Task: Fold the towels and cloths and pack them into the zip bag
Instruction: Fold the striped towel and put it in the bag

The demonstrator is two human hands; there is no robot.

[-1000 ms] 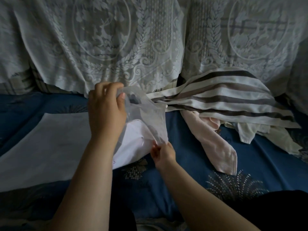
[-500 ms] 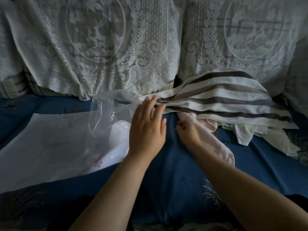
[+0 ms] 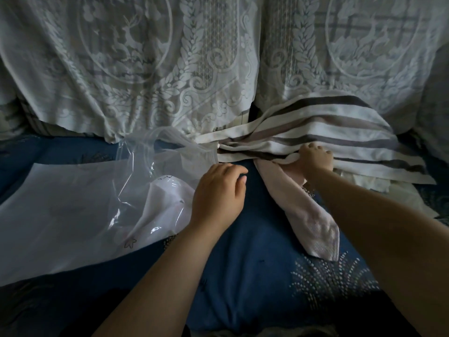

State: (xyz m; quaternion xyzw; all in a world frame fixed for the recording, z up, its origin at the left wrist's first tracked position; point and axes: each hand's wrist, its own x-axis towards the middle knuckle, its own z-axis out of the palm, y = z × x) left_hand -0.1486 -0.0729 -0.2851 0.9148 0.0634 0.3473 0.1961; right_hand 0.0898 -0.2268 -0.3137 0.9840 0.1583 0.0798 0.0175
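Observation:
A clear zip bag (image 3: 148, 173) lies on the blue seat at centre left, with a folded white cloth (image 3: 165, 203) inside it. My left hand (image 3: 218, 193) hovers just right of the bag, fingers loosely curled, holding nothing. My right hand (image 3: 313, 159) grips the top end of a pale pink towel (image 3: 308, 215) that trails down toward me across the seat. Behind it a white towel with grey and brown stripes (image 3: 328, 139) lies heaped against the sofa back. More white cloths (image 3: 371, 183) poke out from under the striped towel.
A large white sheet (image 3: 60, 215) is spread flat under the bag on the left. White lace covers (image 3: 145, 69) hang over the sofa back. The blue patterned seat (image 3: 243, 276) fills the foreground between my arms.
Both hands have let go of the zip bag, which now lies on the seat. My right hand moved right and took hold of the pink towel; my left hand drifted right of the bag.

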